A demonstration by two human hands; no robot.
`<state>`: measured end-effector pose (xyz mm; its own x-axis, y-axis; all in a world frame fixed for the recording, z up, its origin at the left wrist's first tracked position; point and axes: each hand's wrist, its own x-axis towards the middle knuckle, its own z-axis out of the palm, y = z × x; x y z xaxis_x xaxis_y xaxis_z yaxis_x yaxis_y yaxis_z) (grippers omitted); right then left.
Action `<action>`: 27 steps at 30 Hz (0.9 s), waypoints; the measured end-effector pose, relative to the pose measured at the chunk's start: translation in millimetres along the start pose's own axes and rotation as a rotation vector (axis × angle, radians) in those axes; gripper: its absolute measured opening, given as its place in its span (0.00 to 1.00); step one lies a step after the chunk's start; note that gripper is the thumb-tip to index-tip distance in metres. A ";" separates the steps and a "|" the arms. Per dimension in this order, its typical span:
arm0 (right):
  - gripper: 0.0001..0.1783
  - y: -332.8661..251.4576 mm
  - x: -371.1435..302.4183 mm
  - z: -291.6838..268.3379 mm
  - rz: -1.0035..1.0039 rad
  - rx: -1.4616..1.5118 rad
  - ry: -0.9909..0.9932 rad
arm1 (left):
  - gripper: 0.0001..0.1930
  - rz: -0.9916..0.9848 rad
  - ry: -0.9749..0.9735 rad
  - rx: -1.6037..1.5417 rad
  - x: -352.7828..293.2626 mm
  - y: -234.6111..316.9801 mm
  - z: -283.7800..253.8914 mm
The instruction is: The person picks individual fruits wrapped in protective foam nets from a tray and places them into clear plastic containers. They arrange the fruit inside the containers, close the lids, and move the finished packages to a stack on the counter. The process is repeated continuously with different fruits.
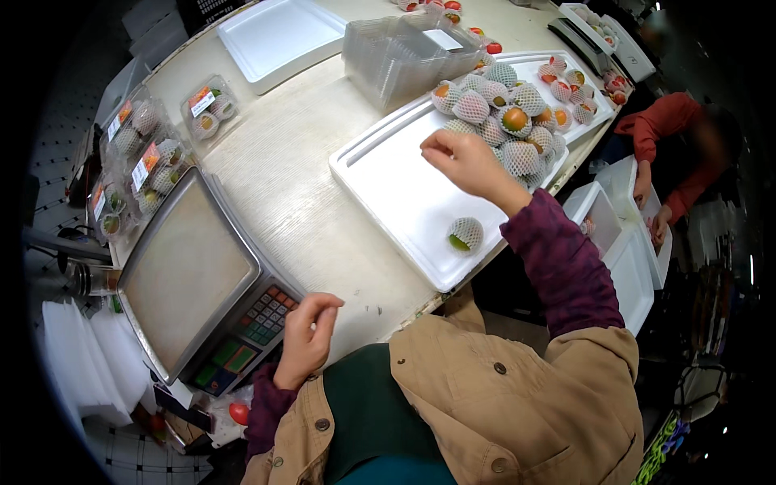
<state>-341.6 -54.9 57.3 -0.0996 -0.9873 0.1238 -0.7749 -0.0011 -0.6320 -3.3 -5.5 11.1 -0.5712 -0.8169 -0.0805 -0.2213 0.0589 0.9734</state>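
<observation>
My right hand (pixel 466 164) is over a white tray (pixel 380 178), its fingers curled with no fruit visible in them. Just beyond it, round orange-and-green fruits in foam net sleeves (pixel 515 121) are heaped at the tray's far right. A single netted fruit (pixel 465 235), green at its lower side, lies apart near the tray's front corner. Beside the keypad of a weighing scale (pixel 190 275) is my left hand (pixel 311 333), loosely closed, with nothing seen in it. The scale's flat plate is bare.
Clear plastic boxes of netted fruit (pixel 149 166) stand at the left, with one more box (pixel 210 109) beside them. Empty clear boxes (pixel 388 61) are stacked behind the tray. Another white tray (pixel 279 36) lies farther back. At right, a person in red sleeves (pixel 659 129) reaches into white bins (pixel 626 194).
</observation>
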 end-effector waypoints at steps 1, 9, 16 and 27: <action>0.11 -0.6 13.8 1.0 -0.051 -0.013 0.060 | 0.05 -0.011 -0.027 0.029 2.2 -3.7 5.1; 0.14 9.3 194.9 25.2 -0.071 -0.600 0.424 | 0.06 -0.077 0.088 0.086 -21.5 -23.4 9.0; 0.16 50.8 238.0 22.2 0.268 -0.351 0.184 | 0.08 -0.326 0.204 -0.070 -24.1 -24.4 -2.4; 0.16 14.5 211.0 -18.1 0.150 -0.555 0.501 | 0.05 -0.102 0.234 0.055 -16.7 -4.0 2.0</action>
<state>-385.1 -260.4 88.1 -0.3972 -0.7802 0.4832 -0.9177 0.3379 -0.2087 5.6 9.1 8.1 -0.3469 -0.9302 -0.1201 -0.3150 -0.0051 0.9491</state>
